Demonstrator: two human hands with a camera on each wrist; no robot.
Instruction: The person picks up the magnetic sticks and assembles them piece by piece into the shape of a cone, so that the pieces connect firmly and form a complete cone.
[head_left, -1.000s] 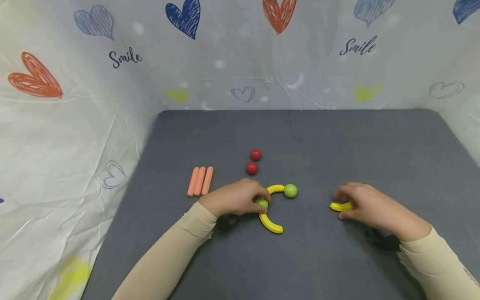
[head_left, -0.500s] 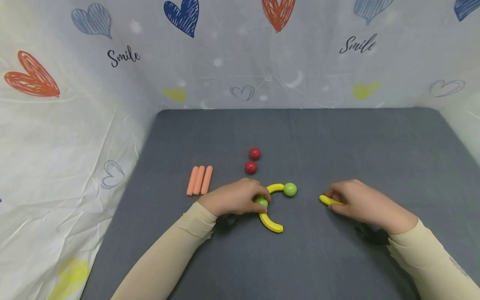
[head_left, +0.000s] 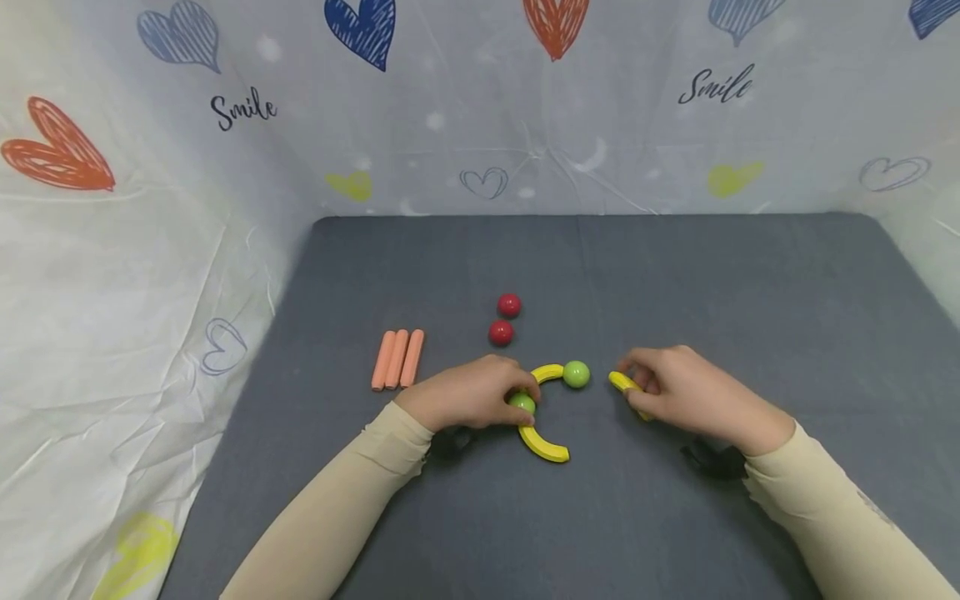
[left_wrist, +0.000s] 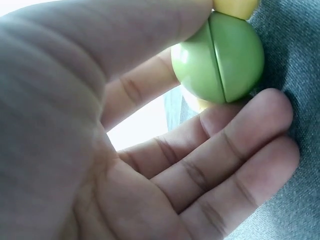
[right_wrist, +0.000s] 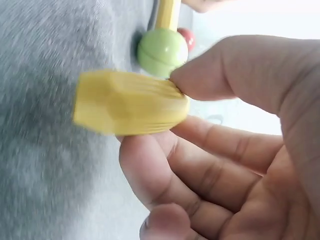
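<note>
My left hand (head_left: pixel 480 390) holds a glossy green ball (head_left: pixel 522 405) between thumb and fingers; a seam round the ball shows in the left wrist view. Curved yellow pieces lie at both sides of it: one (head_left: pixel 546 447) bends toward the front right, another (head_left: pixel 549 372) runs back to a second green ball (head_left: pixel 576 374). Together they form an arc that opens to the right. My right hand (head_left: pixel 686 396) pinches a further yellow piece (right_wrist: pixel 132 102), faceted and grooved in the right wrist view. It is to the right of the second green ball, with a gap between.
Two red balls (head_left: pixel 501 333) lie behind the arc. Several orange-pink sticks (head_left: pixel 399 360) lie side by side at the left, near the left wrist. The dark grey table (head_left: pixel 712 283) ends at a white sheet (head_left: pixel 622 108) printed with hearts.
My right hand has moved left and slightly back with the yellow piece, which has turned in its fingers and come nearer the second green ball. The left hand stays on its ball.
</note>
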